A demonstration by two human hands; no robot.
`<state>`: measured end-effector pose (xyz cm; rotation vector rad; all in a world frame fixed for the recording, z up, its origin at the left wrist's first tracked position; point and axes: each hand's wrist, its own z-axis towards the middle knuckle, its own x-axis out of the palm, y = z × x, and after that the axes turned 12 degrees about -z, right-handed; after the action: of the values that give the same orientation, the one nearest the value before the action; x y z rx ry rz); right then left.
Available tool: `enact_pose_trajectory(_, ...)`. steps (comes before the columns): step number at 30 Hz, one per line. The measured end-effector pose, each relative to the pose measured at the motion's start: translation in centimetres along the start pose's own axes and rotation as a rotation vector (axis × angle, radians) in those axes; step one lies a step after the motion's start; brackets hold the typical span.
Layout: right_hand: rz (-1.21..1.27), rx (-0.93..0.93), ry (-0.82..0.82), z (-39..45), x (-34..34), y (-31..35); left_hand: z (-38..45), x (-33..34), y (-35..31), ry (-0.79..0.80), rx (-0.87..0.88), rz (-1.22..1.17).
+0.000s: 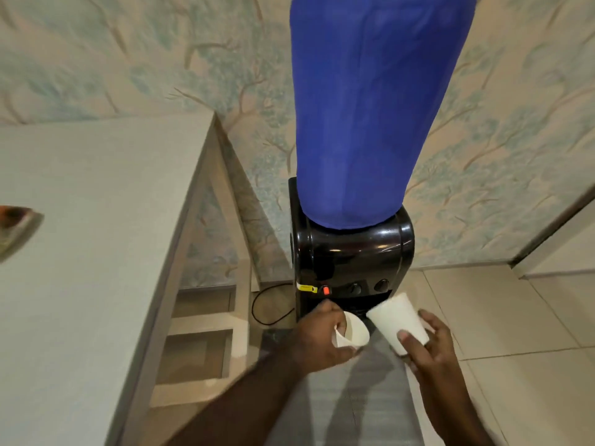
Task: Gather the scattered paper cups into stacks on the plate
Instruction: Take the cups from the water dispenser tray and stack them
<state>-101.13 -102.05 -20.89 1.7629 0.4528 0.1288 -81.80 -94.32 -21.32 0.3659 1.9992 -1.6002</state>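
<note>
My left hand (317, 338) grips a white paper cup (452, 333) that lies on its side, its mouth facing right. My right hand (429, 346) holds a second white paper cup (394, 318), tilted with its base up and to the left. Both cups hang close together just in front of the black water dispenser's taps. At the far left edge, on the pale table, a blurred plate (16, 228) is partly cut off by the frame.
A black water dispenser (351, 255) with a blue-covered bottle (370, 107) stands against the patterned wall. A pale table (96, 252) fills the left side, with shelves under it. A black cable (267, 304) loops on the tiled floor (515, 333).
</note>
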Motion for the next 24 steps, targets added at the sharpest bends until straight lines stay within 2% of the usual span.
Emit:
enact_pose_trajectory(4,0.007,-0.21,-0.007,-2.6,3.3,8.1,-2.4,-5.5,-3.6,-0.108,0.097,-0.058)
enact_pose_trajectory(10,0.015,-0.424,0.009,-6.5,11.1,15.9,-7.7,-14.1,-5.9,-0.234,0.235,-0.237)
enact_pose_trajectory(17,-0.139,-0.526,0.109,-11.2,20.3,19.9,-13.6,-22.2,-4.0,-0.408,0.357,-0.366)
enact_pose_trajectory(24,-0.48,-0.647,0.204,-15.3,26.5,22.3,-18.9,-27.9,0.0,-0.446,0.351,-0.384)
